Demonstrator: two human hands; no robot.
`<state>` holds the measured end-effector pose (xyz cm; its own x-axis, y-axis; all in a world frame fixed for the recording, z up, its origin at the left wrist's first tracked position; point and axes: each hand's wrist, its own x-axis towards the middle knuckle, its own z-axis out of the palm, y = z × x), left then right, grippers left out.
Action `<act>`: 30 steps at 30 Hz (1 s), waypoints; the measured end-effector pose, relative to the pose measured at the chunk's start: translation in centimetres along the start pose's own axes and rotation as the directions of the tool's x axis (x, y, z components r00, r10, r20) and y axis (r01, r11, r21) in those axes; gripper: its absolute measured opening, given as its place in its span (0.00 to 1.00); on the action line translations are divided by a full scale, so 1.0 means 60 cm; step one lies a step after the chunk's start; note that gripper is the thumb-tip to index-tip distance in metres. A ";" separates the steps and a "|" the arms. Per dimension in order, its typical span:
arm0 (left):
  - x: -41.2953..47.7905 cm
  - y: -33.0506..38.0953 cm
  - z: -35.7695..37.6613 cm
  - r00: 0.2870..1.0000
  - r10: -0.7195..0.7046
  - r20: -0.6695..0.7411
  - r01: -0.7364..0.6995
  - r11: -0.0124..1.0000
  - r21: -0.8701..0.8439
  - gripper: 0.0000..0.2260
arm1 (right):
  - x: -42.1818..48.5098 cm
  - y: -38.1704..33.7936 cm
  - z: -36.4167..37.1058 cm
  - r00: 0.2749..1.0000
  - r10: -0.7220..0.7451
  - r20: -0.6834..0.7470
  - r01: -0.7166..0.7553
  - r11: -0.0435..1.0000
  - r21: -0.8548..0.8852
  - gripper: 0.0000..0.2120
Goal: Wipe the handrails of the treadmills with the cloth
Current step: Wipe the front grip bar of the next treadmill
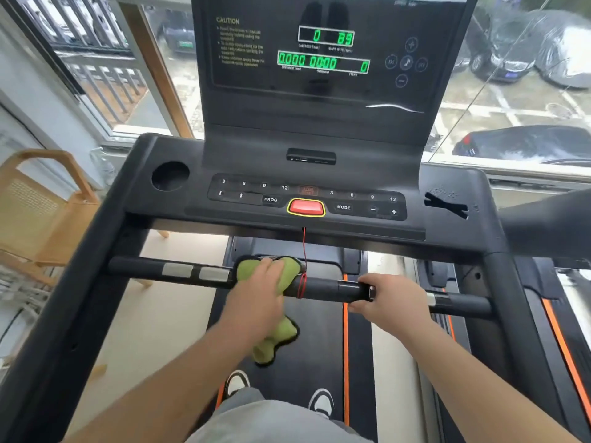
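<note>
Work was judged part-done: the left hand (pixel 260 284) had its grip closed on the cloth (pixel 289 273) over the middle of the front handrail (pixel 319 287), the right hand (pixel 391 298) had its grip wrapped round bare rail, and the side rails (pixel 73 314) looked outstanding.

Both bare forearms outstretched, left hand (pixel 259 284) palm-down, clutching the cloth (pixel 289 272); right hand (pixel 394 299) wrapped round the handrail (pixel 321 287).

windows (pixel 179 91) ahead, daylight | parked cars (pixel 502 55) outside | wooden chair (pixel 48 199) at left | pale floor (pixel 160 314) under it
</note>
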<state>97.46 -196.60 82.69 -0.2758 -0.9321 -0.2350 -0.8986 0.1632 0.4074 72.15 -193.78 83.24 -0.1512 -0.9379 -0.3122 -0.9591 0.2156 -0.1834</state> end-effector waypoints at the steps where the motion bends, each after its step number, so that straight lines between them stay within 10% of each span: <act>1: 0.008 -0.021 -0.018 0.999 0.023 0.021 -0.024 1.000 0.005 0.21 | 0.000 0.001 -0.001 1.000 -0.004 -0.001 0.004 1.000 -0.007 0.17; 6: 0.019 -0.039 -0.058 0.927 -0.311 -0.208 0.313 0.950 -0.026 0.07 | 0.003 0.001 -0.003 0.999 -0.049 0.018 0.050 0.998 -0.033 0.16; 16: -0.068 0.037 0.047 0.989 -0.150 0.006 0.144 0.957 0.251 0.35 | 0.013 0.016 -0.001 0.991 -0.137 0.012 0.137 0.985 -0.106 0.17; 24: 0.060 0.103 -0.024 0.978 -0.208 0.033 0.188 0.934 0.303 0.10 | 0.016 0.015 -0.007 0.986 -0.167 0.018 0.168 0.977 -0.131 0.16; 30: 0.064 0.120 -0.001 0.958 -0.281 -0.057 0.286 0.921 0.265 0.13 | 0.016 0.018 -0.007 0.982 -0.189 0.026 0.191 0.973 -0.130 0.18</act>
<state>89.92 -199.01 84.77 0.0080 -0.9573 -0.2889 -0.9968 -0.0306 0.0738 70.85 -194.59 83.15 0.0396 -0.9543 -0.2963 -0.9931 -0.0048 -0.1171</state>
